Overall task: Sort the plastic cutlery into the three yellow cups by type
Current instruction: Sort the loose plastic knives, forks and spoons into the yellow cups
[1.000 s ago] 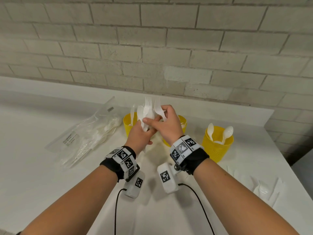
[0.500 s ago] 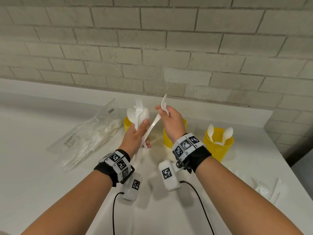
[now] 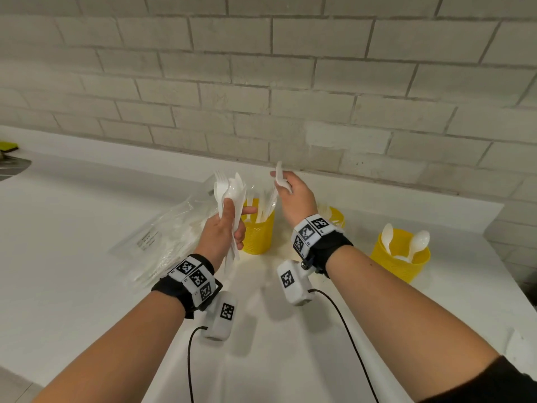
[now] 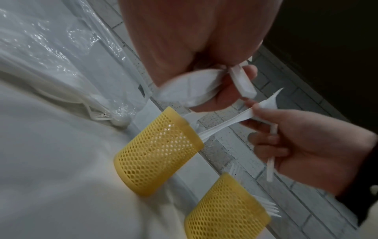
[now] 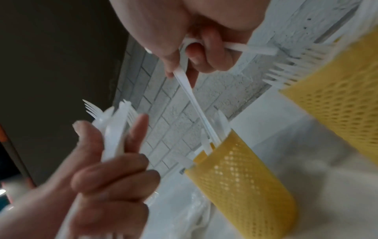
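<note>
Clear plastic bag [image 3: 162,242] on white counter [image 3: 72,257], perhaps crumpled.

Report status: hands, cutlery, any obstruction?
Left hand grips mixed bundle. Right hand holds knife, its end in left cup. Nothing blocking.

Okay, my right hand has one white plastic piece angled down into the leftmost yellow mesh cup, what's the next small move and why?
Probably let go. The right hand pinches the upper end of a white plastic knife whose lower end is already inside the leftmost yellow mesh cup, among other knives. The left hand grips a mixed bundle of white cutlery to sort.
</note>
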A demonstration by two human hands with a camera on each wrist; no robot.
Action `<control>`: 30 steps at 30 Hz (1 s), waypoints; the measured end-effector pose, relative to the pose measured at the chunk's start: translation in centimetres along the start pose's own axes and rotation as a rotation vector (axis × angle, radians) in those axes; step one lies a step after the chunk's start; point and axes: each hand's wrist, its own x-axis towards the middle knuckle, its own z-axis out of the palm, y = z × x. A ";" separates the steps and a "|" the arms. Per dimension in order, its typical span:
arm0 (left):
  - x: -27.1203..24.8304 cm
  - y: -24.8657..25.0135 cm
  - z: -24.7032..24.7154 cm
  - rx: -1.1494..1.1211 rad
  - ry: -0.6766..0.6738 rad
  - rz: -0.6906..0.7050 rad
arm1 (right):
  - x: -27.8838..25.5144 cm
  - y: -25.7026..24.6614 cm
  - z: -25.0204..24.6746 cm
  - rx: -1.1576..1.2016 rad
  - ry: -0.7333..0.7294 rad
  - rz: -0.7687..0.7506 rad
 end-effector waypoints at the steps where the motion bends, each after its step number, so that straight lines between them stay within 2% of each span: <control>1: 0.0 0.0 0.0 -0.005 -0.003 -0.004 | -0.2 0.4 0.1 -0.044 -0.031 0.027; 4: 0.3 -0.1 0.1 -0.025 -0.013 -0.020 | -1.0 0.1 0.5 -0.090 -0.051 0.079; 9: 0.6 0.2 0.8 0.048 -0.012 -0.016 | -2.9 -1.2 1.6 0.023 -0.175 0.073; 16: 0.6 0.3 1.3 -0.047 -0.077 -0.102 | -3.2 -1.7 0.6 0.101 -0.192 0.083; 18: 0.7 0.3 1.2 -0.107 -0.083 -0.112 | -2.9 -2.3 0.3 0.137 -0.159 0.059; 21: 1.0 -0.1 0.7 -0.153 -0.065 -0.112 | -1.7 -3.6 -0.3 0.170 -0.002 0.005; 23: 1.2 -0.3 0.1 -0.121 -0.032 -0.080 | -0.9 -4.6 -1.0 0.210 0.100 -0.051; 25: 1.4 -0.5 -0.3 -0.098 -0.018 -0.043 | -0.4 -5.3 -1.5 0.229 0.124 -0.080; 30: 1.3 -0.1 -0.5 -0.087 0.000 -0.006 | -1.2 -4.4 0.1 0.043 -0.093 -0.018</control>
